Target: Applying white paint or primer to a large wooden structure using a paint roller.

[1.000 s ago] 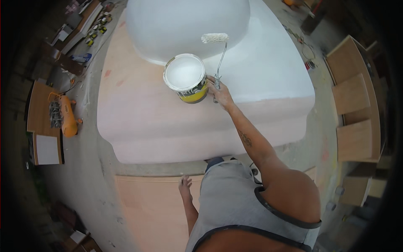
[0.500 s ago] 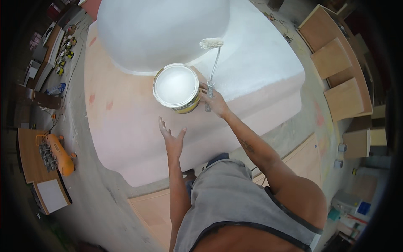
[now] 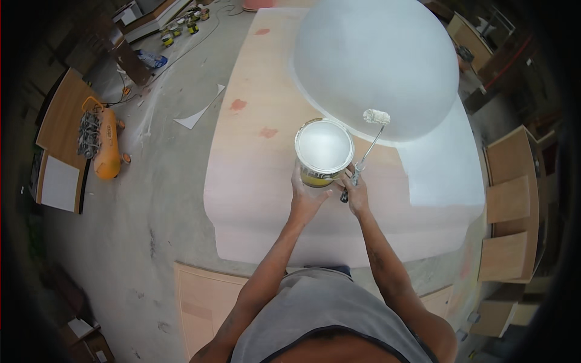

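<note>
A round can (image 3: 316, 181) of white paint, with a yellow band low on its wall, is in front of me above the pale pink panel (image 3: 260, 209). My left hand (image 3: 307, 198) is wrapped round its near left side. In my right hand (image 3: 357, 195) is a small paint roller (image 3: 376, 117), its white sleeve pointing away from me and its dark handle end showing below the fingers. The right fingers are close against the can's right side; whether they also grip it is hidden.
A large pale grey dome (image 3: 375, 66) rises from the panel, white-coated on the right. An orange air compressor (image 3: 108, 145) stands at left, near a pointed white scrap (image 3: 192, 119) on the floor. Wooden boxes (image 3: 508, 202) line the right; several cans (image 3: 192, 28) sit far left.
My left hand, earlier open beside the can, has taken hold of it. My view has swung left, so the dome and panel appear further right. The roller remains in my right hand.
</note>
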A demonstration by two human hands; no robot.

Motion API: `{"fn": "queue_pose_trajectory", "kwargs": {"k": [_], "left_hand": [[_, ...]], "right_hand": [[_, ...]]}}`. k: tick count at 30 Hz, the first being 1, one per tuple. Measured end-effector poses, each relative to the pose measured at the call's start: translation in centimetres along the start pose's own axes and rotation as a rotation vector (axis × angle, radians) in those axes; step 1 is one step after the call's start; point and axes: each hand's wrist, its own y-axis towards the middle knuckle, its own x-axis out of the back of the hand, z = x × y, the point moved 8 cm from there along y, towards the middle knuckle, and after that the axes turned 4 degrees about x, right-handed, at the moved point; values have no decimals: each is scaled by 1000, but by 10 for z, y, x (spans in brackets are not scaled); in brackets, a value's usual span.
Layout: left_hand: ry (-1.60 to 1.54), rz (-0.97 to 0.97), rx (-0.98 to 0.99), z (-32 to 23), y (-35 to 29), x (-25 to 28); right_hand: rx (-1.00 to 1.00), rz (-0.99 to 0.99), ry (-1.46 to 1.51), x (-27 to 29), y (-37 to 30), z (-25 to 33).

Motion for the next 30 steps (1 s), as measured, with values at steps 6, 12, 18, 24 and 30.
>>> {"fn": "queue_pose_trajectory", "kwargs": {"k": [6,12,18,24,30], "left_hand": [[-243,-75,1,-26,-3,2],[-173,-167,6,-19,5,21],[-68,-231,-27,-23,17,27],[-16,-227,-120,3,40,48],[33,-184,-252,17,66,42]], "right_hand": [[57,79,85,-9,-8,-12],[-17,81,54,-29,-23,-18],[86,96,-168,-27,-11,-35],[79,218,-193,-18,-16,-1],[105,249,-908,50,-28,95]]}}
